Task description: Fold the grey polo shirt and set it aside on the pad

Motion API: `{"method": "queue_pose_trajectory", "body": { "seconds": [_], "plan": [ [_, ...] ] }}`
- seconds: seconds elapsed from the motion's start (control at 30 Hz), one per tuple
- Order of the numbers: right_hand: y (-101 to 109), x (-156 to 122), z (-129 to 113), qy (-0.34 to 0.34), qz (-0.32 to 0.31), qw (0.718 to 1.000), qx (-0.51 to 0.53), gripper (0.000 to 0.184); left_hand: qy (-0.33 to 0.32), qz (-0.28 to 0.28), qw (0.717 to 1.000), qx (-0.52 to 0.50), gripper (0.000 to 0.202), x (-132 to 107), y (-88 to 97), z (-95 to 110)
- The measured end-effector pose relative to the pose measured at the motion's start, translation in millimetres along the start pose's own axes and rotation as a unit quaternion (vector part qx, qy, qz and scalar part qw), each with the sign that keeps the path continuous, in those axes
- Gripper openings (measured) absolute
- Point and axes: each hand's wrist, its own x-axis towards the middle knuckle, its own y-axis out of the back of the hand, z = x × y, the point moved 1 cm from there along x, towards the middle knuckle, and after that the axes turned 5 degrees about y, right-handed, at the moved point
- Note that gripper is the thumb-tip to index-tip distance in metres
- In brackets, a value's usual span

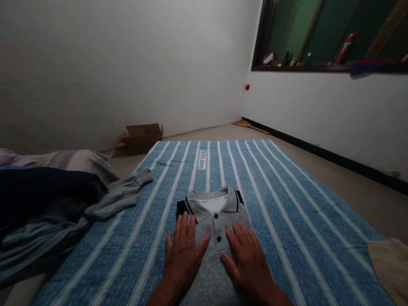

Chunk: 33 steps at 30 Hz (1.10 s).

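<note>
A grey polo shirt [213,263] lies folded on a blue striped cloth [267,238], its collar pointing away from me. The collar has black trim, and dark buttons run down the placket. Black fabric shows at both shoulders. My left hand [185,250] rests flat on the shirt's left side, fingers spread, just below the collar. On the right side, my right hand [245,257] lies open with its palm down on the fabric. The lower part of the shirt is partly hidden by my hands and the frame's bottom edge.
Grey crumpled clothing [124,195] lies at the left edge, beside a dark garment pile [47,191]. A cardboard box [142,138] stands on the floor near the wall. Beige cloth [390,263] sits at the right edge. Small items line the window sill [306,68].
</note>
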Motion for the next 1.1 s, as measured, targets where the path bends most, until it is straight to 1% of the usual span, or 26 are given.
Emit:
{"method": "queue_pose_trajectory", "body": {
  "seconds": [0.23, 0.4, 0.57, 0.73, 1.1],
  "plan": [
    [-1.5, -2.1, 2.1, 0.006, -0.011, 1.000, 0.008, 0.053, 0.000, -0.007, 1.000, -0.006, 0.063, 0.2, 2.7, 0.4],
    [-2.6, -2.5, 2.9, 0.011, 0.000, 1.000, 0.004, 0.053, 0.000, -0.003, 1.000, -0.010, 0.063, 0.4, 0.7, -0.4],
    [-1.7, -1.9, 1.6, 0.013, -0.004, 1.000, 0.000, 0.052, -0.001, 0.000, 1.000, -0.015, 0.063, 0.4, 1.1, -0.5],
    [-0.6, -1.4, 0.5, 0.001, 0.000, 1.000, 0.002, 0.051, 0.001, -0.003, 1.000, -0.005, 0.062, 0.5, 2.1, 0.1],
    [0.1, -1.9, 2.1, 0.013, -0.006, 1.000, 0.009, 0.054, 0.000, 0.004, 1.000, -0.011, 0.061, 0.6, -2.1, -1.6]
  ]
}}
